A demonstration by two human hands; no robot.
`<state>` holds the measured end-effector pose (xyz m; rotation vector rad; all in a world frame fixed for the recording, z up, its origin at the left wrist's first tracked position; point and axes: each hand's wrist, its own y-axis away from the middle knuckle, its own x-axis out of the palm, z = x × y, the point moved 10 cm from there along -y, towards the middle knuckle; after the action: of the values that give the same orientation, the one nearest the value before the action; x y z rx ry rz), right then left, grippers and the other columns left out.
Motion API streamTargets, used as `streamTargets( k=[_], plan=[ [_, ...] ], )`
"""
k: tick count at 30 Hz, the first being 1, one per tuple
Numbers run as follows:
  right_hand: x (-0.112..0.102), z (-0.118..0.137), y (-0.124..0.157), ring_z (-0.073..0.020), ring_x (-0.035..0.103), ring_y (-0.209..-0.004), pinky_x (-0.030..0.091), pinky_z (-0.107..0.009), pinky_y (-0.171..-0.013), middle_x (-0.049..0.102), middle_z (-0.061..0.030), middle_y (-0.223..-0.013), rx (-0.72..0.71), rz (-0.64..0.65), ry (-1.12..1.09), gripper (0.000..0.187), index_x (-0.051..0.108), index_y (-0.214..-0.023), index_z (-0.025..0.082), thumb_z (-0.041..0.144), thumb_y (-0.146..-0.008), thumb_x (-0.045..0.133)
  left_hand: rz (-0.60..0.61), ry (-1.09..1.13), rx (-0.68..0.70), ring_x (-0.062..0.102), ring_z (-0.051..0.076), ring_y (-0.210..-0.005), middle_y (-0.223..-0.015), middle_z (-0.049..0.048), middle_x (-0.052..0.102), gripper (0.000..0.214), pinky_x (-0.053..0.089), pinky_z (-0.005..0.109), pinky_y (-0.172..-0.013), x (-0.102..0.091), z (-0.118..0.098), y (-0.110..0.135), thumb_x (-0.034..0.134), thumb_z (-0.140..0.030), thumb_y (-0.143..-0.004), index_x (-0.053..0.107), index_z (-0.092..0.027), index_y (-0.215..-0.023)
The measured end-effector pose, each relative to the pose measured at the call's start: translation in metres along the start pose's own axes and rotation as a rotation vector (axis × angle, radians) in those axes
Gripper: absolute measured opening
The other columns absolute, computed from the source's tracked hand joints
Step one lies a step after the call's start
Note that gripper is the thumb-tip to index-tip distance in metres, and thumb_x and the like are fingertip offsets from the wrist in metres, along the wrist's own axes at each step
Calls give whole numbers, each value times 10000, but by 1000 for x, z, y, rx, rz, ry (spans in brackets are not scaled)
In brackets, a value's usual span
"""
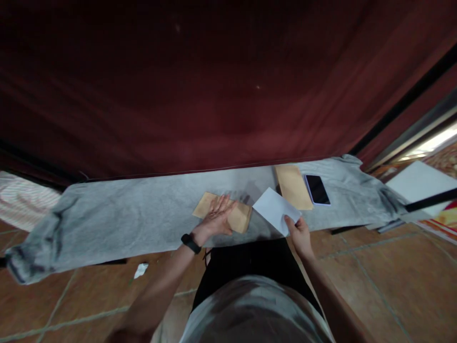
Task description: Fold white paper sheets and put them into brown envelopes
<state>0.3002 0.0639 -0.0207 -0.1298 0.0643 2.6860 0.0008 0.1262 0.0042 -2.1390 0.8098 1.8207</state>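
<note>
My left hand (218,216), with a dark band on its wrist, lies spread on a stack of brown paper envelopes (240,217) near the middle of the cloth-covered surface. In my right hand (299,233) a white sheet of paper (274,208) is pinched by its near corner, thumb on top. The sheet slants up and left, between the stack and another brown envelope (293,186). That second envelope lies flat behind the sheet, just left of a phone (317,189) with a dark screen. What the fingers under the white sheet do is hidden.
A grey cloth (117,214) covers the long narrow surface. Behind it hangs a dark red curtain (200,105). Dark poles (407,100) stand at the sides. A white board (423,183) is at the right, and a crumpled white scrap (141,270) lies on the tiled floor (389,276).
</note>
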Motion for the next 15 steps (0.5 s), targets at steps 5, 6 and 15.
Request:
streamTargets(
  k=[5,6,15],
  plan=[
    [31,-2,17,-274,695,-863,552,-375,-762,760,-120,-965,-28,119,123,490,674,-1058,147,580,-845,588,144,-24,131,-3,369,-1550,-1690,159,-25,1317,-6,590,-1215,18,16,-13,845,-601,-552,110,-278,-1597],
    [38,0,20,-277,698,-861,551,-374,-762,760,-123,-963,-54,146,186,485,672,-1083,150,569,-865,563,159,-17,151,5,376,-1548,-1690,160,-13,1335,-2,592,-1213,22,13,-17,849,-609,-531,115,-278,-1595],
    [28,0,28,-316,717,-981,553,-404,-842,757,-146,-1053,-187,272,551,495,616,-1264,160,488,-953,415,129,36,254,280,390,-1458,-1584,122,331,1286,134,552,-1203,10,-3,-36,876,-576,-498,223,-312,-1573]
  ],
)
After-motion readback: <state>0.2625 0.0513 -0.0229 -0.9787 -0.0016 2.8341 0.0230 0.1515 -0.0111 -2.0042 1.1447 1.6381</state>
